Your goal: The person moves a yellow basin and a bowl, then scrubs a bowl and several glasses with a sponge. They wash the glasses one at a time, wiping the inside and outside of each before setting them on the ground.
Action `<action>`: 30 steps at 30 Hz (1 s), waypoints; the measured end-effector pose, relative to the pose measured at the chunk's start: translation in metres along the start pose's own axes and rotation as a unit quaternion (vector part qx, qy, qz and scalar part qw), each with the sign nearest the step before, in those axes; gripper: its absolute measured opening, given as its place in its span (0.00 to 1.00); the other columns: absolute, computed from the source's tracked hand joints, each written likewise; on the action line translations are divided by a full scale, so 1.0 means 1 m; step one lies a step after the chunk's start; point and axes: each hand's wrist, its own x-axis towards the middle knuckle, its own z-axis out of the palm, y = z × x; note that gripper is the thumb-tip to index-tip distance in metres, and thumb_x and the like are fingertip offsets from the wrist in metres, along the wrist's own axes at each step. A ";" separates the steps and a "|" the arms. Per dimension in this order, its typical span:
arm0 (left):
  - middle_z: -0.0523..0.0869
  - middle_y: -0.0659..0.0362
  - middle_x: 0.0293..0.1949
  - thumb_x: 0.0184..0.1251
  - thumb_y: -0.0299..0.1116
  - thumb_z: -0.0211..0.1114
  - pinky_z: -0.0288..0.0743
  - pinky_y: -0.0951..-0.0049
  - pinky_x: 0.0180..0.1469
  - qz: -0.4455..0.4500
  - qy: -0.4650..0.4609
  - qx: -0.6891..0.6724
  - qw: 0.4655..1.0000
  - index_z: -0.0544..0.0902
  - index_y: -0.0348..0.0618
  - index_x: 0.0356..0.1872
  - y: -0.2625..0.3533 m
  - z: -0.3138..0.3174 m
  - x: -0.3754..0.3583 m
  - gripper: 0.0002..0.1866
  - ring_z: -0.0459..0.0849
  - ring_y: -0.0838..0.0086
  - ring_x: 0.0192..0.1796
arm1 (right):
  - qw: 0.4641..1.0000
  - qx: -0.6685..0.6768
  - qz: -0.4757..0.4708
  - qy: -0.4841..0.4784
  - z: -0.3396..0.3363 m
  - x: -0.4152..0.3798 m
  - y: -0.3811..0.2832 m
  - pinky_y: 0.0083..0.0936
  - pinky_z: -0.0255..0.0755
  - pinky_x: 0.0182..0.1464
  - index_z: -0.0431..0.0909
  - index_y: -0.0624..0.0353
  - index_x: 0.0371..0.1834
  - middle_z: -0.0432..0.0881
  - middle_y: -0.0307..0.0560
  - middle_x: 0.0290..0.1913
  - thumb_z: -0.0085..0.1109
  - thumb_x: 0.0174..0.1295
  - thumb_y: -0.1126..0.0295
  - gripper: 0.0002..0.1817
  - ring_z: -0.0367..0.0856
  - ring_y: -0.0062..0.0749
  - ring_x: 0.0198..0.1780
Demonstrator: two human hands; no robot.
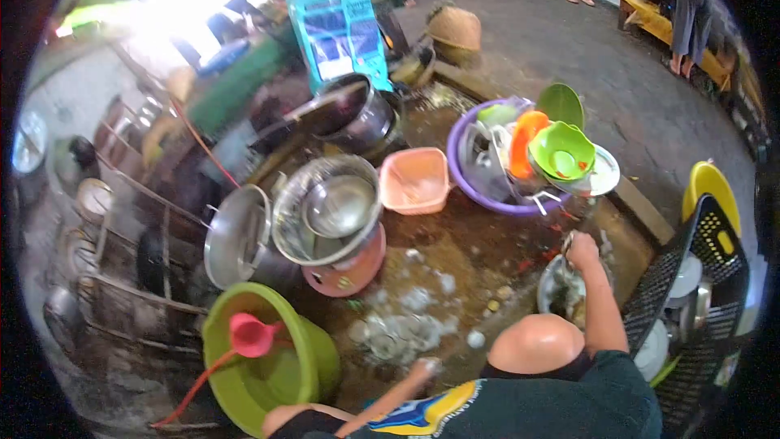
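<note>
My right hand [581, 250] is closed at the top edge of a pale basin [552, 284] beside my raised knee; what its fingers grip is too small to make out. The inside of that basin is partly hidden by my arm and knee. My left hand [426, 369] is low in front of my body, blurred, its fingers unclear. White suds [402, 335] and small round items lie on the wet floor just beyond it. A purple tub [465, 187] heaped with dishes, a green bowl [562, 151] among them, stands beyond my right hand.
A green bucket [313, 349] with a pink dipper [252, 335] stands at lower left. Metal pots [238, 237], a large basin [286, 232] and a peach basket [414, 181] are farther left. A black crate [699, 276] is at right. People's legs [689, 28] show at upper right.
</note>
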 end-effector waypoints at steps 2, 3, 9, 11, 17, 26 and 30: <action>0.79 0.60 0.26 0.55 0.42 0.53 0.65 0.70 0.28 0.045 -0.028 -0.166 0.985 0.78 0.40 0.30 -0.021 0.000 0.012 0.15 0.73 0.74 0.28 | 0.977 0.052 -0.175 0.110 -0.021 -0.004 -0.044 0.33 0.72 0.39 0.73 0.55 0.29 0.76 0.49 0.32 0.53 0.42 0.76 0.09 0.75 0.41 0.40; 0.79 0.60 0.30 0.56 0.41 0.53 0.67 0.71 0.30 0.042 -0.010 -0.176 0.984 0.76 0.39 0.37 -0.021 -0.001 0.010 0.16 0.74 0.74 0.30 | 0.984 0.012 -0.158 0.087 -0.004 0.003 -0.051 0.33 0.72 0.39 0.73 0.54 0.32 0.75 0.49 0.33 0.53 0.42 0.76 0.10 0.74 0.41 0.40; 0.79 0.58 0.39 0.58 0.35 0.55 0.71 0.76 0.36 0.047 0.006 -0.225 0.973 0.69 0.39 0.52 0.009 -0.022 -0.020 0.21 0.77 0.73 0.37 | 0.981 0.029 -0.176 0.074 0.105 0.023 -0.041 0.31 0.69 0.46 0.68 0.60 0.48 0.74 0.50 0.42 0.60 0.40 0.70 0.26 0.72 0.44 0.47; 0.79 0.58 0.38 0.59 0.36 0.55 0.71 0.76 0.35 0.024 0.017 -0.216 0.976 0.69 0.39 0.52 0.019 -0.027 -0.030 0.21 0.77 0.74 0.37 | 0.977 -0.057 -0.203 -0.045 0.129 0.040 -0.019 0.30 0.69 0.47 0.74 0.60 0.41 0.77 0.50 0.41 0.64 0.36 0.65 0.24 0.74 0.43 0.45; 0.78 0.60 0.36 0.60 0.37 0.54 0.71 0.77 0.32 0.084 0.049 -0.090 0.991 0.72 0.42 0.50 0.037 -0.029 -0.036 0.18 0.76 0.78 0.34 | 0.983 -0.087 -0.104 -0.123 0.089 0.022 -0.040 0.31 0.72 0.41 0.79 0.61 0.25 0.79 0.53 0.33 0.65 0.32 0.61 0.17 0.78 0.42 0.37; 0.73 0.56 0.48 0.60 0.39 0.56 0.64 0.72 0.52 0.241 0.079 -0.134 0.958 0.62 0.37 0.57 0.103 -0.033 -0.051 0.26 0.71 0.73 0.49 | 0.871 0.249 -0.312 -0.286 0.012 -0.034 -0.134 0.29 0.68 0.27 0.78 0.61 0.22 0.79 0.49 0.22 0.66 0.26 0.62 0.18 0.77 0.37 0.24; 0.65 0.55 0.54 0.56 0.37 0.60 0.57 0.71 0.57 0.419 0.153 -0.230 0.865 0.56 0.39 0.60 0.154 -0.037 -0.078 0.33 0.65 0.70 0.56 | 0.780 0.017 -0.586 -0.219 -0.065 -0.108 -0.224 0.35 0.68 0.28 0.75 0.61 0.26 0.76 0.53 0.23 0.64 0.28 0.63 0.19 0.76 0.46 0.26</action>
